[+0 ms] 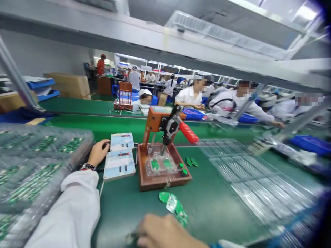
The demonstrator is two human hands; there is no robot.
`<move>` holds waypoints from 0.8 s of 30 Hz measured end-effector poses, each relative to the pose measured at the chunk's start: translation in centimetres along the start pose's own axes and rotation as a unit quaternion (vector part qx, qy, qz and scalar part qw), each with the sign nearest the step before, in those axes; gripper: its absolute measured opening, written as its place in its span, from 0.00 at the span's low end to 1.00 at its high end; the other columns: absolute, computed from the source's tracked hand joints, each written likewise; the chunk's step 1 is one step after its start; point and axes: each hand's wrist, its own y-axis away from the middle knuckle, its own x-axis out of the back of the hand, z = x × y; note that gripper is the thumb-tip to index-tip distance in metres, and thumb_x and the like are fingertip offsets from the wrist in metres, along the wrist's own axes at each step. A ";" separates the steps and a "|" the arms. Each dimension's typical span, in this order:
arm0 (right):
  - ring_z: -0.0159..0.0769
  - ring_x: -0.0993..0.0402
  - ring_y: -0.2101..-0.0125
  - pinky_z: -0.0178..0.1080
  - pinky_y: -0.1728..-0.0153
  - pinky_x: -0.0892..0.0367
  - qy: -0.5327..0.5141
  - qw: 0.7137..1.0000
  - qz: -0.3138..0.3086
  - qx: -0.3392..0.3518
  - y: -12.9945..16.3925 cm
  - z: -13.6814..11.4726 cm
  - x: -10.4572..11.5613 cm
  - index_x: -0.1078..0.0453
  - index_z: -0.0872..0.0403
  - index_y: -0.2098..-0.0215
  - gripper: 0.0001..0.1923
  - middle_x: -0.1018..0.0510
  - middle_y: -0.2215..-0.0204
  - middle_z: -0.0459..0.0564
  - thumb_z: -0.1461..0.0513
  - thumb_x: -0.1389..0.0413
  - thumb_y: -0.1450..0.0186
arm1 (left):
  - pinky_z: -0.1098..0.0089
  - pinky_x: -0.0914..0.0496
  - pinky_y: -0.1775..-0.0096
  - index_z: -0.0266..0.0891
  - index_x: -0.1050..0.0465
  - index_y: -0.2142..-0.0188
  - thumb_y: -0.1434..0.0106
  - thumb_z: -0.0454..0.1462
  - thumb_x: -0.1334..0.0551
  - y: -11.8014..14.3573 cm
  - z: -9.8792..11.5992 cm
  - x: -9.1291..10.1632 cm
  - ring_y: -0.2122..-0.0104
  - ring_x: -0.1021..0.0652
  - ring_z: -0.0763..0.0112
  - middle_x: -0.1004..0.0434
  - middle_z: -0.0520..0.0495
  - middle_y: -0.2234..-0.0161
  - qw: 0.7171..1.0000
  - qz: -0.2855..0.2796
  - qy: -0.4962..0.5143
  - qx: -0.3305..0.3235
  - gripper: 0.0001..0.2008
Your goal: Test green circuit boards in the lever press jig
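Note:
My left hand (98, 151) reaches out from a white sleeve and rests against the left edge of two small light-blue meter boxes (119, 162), fingers curled beside them. My right hand (162, 230) sits low at the front edge, fingers closed near several small green circuit boards (174, 205) lying on the green mat; whether it holds something is unclear. Between the hands stands a brown test fixture (162, 165) with a red-handled lever (187, 132) and two green boards under its clear plate.
Stacked clear trays of green boards (33, 162) fill the left. Clear plastic trays (248, 175) lie on the right. Two green boards (191, 162) rest right of the fixture. Other workers in white sit across the conveyor (103, 124). Blue bins (310, 143) stand far right.

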 end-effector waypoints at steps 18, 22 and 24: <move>0.33 0.26 0.70 0.34 0.72 0.33 0.185 0.976 0.091 -0.070 7.5 13.1 1.4 0.34 0.54 0.53 0.11 0.27 0.62 0.50 0.62 0.49 0.33 | 0.60 0.30 0.57 0.36 0.32 0.63 0.40 0.27 0.43 6.7 17.3 2.0 0.58 0.27 0.66 0.28 0.44 0.61 0.857 0.370 0.004 -0.359 0.07; 0.33 0.27 0.62 0.35 0.61 0.31 0.016 0.990 0.106 -0.088 7.6 13.2 1.6 0.34 0.52 0.53 0.13 0.29 0.60 0.49 0.59 0.44 0.36 | 0.66 0.28 0.61 0.39 0.33 0.65 0.38 0.28 0.43 11.7 20.9 0.8 0.60 0.27 0.69 0.30 0.47 0.63 0.816 0.187 -0.004 -0.547 0.06; 0.33 0.28 0.59 0.36 0.57 0.31 -0.036 0.989 0.115 -0.087 7.8 13.3 1.5 0.34 0.52 0.53 0.14 0.29 0.59 0.49 0.58 0.44 0.36 | 0.67 0.27 0.62 0.36 0.32 0.62 0.34 0.30 0.48 14.0 21.7 -0.8 0.62 0.26 0.69 0.28 0.45 0.65 0.803 0.055 0.043 -0.591 0.07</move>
